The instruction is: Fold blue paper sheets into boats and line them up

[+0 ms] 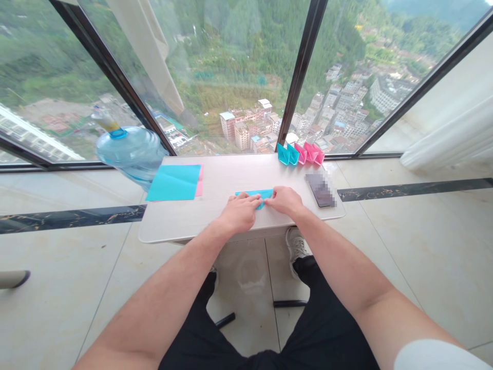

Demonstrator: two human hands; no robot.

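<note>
A folded strip of blue paper [265, 193] lies on the small white table under both hands. Across its left part, my left hand [241, 208] rests with the fingers stretched out flat, pressing on it. My right hand [284, 200] pinches the paper's right end between thumb and fingers. Part of the paper is covered by the hands. To the right of my right hand is a phone [321, 190]. Folded blue paper boats [288, 154] and pink paper boats [309, 153] stand in a row at the table's back right corner.
Blue paper sheets [173, 182] with a pink sheet [200, 181] beneath lie on the left of the table [173, 221]. Behind them a large water bottle [131, 151] stands on the floor. Tall windows [231, 61] rise past the table, and a white curtain [450, 133] hangs at right.
</note>
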